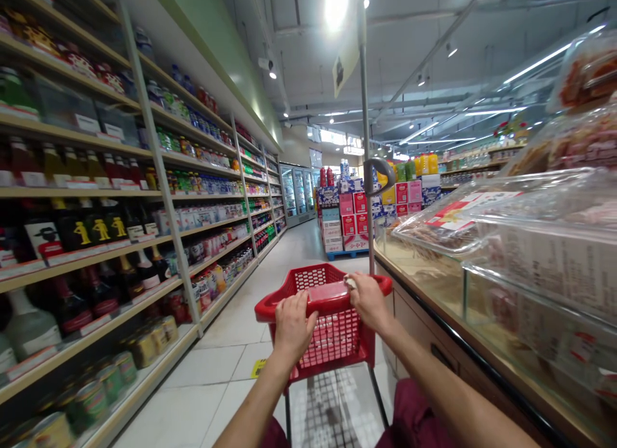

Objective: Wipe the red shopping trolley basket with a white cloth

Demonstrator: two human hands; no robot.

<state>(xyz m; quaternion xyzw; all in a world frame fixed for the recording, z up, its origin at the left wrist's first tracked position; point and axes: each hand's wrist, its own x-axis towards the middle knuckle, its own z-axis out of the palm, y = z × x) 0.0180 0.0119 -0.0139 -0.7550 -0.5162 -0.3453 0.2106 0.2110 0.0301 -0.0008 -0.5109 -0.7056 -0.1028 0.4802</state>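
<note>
In front of me stands a red plastic shopping cart [332,342] with a mesh basket on dark metal legs. My left hand [293,326] lies over the left part of its handle, the fingers bent around the bar. On the right part of the same handle, my right hand [369,301] is closed, with a small whitish item [350,282] at its fingers that I cannot make out clearly. Between the two hands a pale panel [329,292] shows on the handle. The inside of the basket is mostly hidden behind the handle and the mesh.
Shelves of bottles and cans [96,236] line the left side. A display counter [434,306] with clear plastic packs [486,204] runs close along the right, beside a metal pole [366,114]. Stacked boxes [354,216] stand ahead. Glass-door coolers [296,191] are farther back.
</note>
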